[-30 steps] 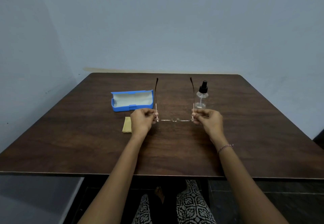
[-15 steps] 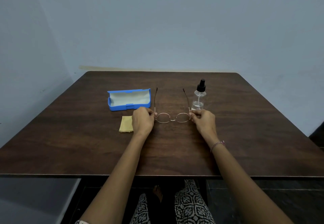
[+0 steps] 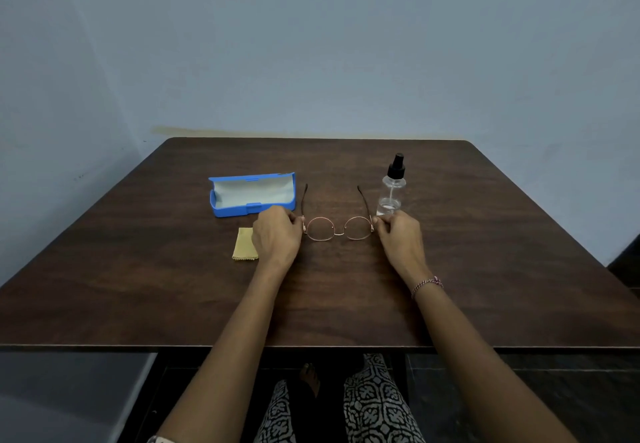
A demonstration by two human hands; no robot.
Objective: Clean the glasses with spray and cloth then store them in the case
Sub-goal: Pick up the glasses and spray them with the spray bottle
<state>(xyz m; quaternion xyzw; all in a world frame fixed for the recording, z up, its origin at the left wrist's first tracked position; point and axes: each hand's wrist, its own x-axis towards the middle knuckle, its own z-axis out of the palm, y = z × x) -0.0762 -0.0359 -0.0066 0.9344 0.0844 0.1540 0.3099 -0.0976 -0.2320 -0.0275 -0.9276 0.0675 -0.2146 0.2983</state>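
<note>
Nearest us, our left hand [image 3: 277,234] and right hand [image 3: 400,238] each pinch an outer hinge of the round-rimmed glasses [image 3: 338,233], fingers curled tight. The glasses are low at the middle of the table [image 3: 329,297], temples unfolded and pointing away. The yellow cloth [image 3: 244,245] lies beside our left hand. Beyond it sits the open blue case [image 3: 252,194], and the spray bottle [image 3: 391,189] stands upright behind our right hand.

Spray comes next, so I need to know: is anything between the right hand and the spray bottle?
Nothing visible. The spray bottle stands upright just beyond the right hand, which pinches the glasses at their right hinge; it must release first.
</note>
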